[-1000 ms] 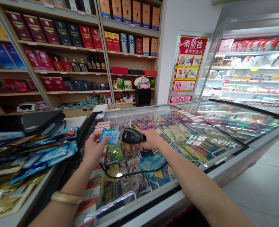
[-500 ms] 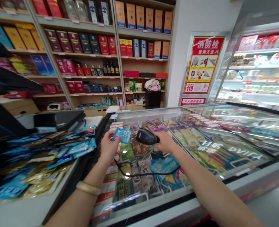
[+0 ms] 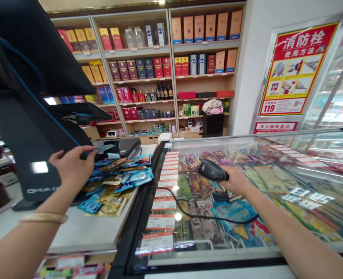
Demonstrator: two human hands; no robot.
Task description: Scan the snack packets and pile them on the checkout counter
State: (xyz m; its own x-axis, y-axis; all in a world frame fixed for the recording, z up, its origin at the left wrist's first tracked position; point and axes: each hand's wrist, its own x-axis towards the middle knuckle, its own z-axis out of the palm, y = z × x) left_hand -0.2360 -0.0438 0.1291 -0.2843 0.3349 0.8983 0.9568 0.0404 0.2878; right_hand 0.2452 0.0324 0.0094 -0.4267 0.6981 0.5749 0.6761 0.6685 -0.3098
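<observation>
My right hand point(image 3: 235, 181) grips a black barcode scanner point(image 3: 211, 171) over the glass lid of a chest freezer point(image 3: 276, 186); the scanner's cable point(image 3: 194, 214) trails across the glass. My left hand point(image 3: 69, 166) reaches left over a pile of blue and gold snack packets point(image 3: 116, 184) on the white counter point(image 3: 81, 228). Its fingers pinch a small blue packet point(image 3: 103, 148) at the far edge of the pile, just in front of the black till screen stand point(image 3: 29, 155). A gold bangle point(image 3: 43, 218) sits on the left wrist.
A black till monitor point(image 3: 38, 42) looms at the upper left. Shelves of boxed goods and bottles point(image 3: 160, 77) fill the back wall. A red fire-hydrant poster point(image 3: 297, 69) hangs on the right, beside an open chiller point(image 3: 340, 97). Price labels point(image 3: 162, 205) line the freezer's left edge.
The view swung left. My left hand carried the small blue packet from beside the scanner over to the packet pile on the counter. My right hand kept the scanner above the freezer glass.
</observation>
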